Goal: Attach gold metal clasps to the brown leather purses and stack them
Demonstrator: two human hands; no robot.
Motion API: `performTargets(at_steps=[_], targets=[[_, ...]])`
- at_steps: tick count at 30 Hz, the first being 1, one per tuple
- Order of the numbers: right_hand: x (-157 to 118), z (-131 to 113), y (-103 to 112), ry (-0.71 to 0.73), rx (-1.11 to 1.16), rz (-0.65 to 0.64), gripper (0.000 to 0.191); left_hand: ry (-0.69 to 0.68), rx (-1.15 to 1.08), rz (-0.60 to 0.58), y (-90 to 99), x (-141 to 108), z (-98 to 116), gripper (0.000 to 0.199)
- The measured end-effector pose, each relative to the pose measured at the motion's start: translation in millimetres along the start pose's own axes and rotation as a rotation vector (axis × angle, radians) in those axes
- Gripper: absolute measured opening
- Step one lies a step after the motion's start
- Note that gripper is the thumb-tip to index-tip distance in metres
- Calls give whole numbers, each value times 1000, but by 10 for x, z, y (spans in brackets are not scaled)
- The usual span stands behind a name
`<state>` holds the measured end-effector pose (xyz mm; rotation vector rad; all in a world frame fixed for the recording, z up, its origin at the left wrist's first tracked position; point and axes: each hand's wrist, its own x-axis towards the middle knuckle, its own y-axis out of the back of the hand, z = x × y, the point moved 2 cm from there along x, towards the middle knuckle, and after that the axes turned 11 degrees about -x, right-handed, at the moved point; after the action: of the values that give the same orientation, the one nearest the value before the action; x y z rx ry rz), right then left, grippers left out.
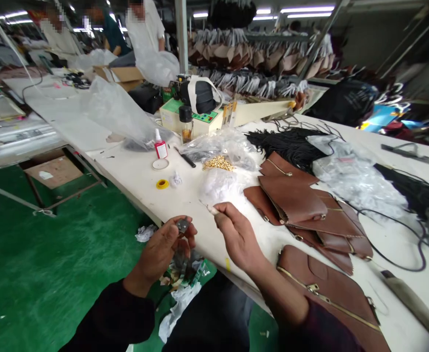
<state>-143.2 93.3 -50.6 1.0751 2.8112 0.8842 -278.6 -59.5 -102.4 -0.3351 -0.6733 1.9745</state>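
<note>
Between the thumb and fingers of my left hand (165, 249) is a small round dark metal piece (182, 225), held over the front edge of the table. My right hand (238, 234) pinches a thin pointed tool with a white grip (212, 209), its fine tip pointing up and to the left. The two hands are apart, and the tool does not touch the metal piece. Right of my right hand lie brown leather bags (295, 195) in a loose pile. A brown bag with a gold zipper (324, 283) lies nearer, beside my right forearm.
On the white table (185, 205) are a yellow tape roll (162, 184), a red glue bottle (160, 146), gold metal bits (219, 163) on plastic and black cords (288, 144). A green-topped machine (200, 120) stands behind. Scraps (181, 303) lie below the edge; people stand far left.
</note>
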Motion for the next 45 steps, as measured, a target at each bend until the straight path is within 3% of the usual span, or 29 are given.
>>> performTargets(at_steps=[3,6,11,17,23,29,36,38,42,45], targets=[[-687,-139,108,-12,64,-101,26,22,64,-100,-135,-118,-79,38],[-1120,-172,210,-46,49,-73,24,66,66,-204,-327,-225,-192,39],[-1521,-105,449,-84,-4,0,25,100,90,-354,-655,-359,-368,41],[-1905,-88,667,-106,56,46,28,127,132,-438,-959,-497,-501,43],[-2150,-96,752,-250,457,17,39,117,106,-502,-1234,-632,-594,43],[-2305,-59,685,-423,835,-77,43,42,81,-464,-1399,-713,-706,41],[-2339,-99,692,-222,553,244,38,-38,115,-420,-1483,-761,-762,39],[-2333,-97,692,-221,545,242,38,-40,153,-399,-1486,-773,-768,39],[-2309,-86,695,-298,633,112,41,-49,217,-343,-1479,-786,-771,41],[-2284,-98,768,-243,481,159,40,-45,224,-338,-1463,-791,-768,40]])
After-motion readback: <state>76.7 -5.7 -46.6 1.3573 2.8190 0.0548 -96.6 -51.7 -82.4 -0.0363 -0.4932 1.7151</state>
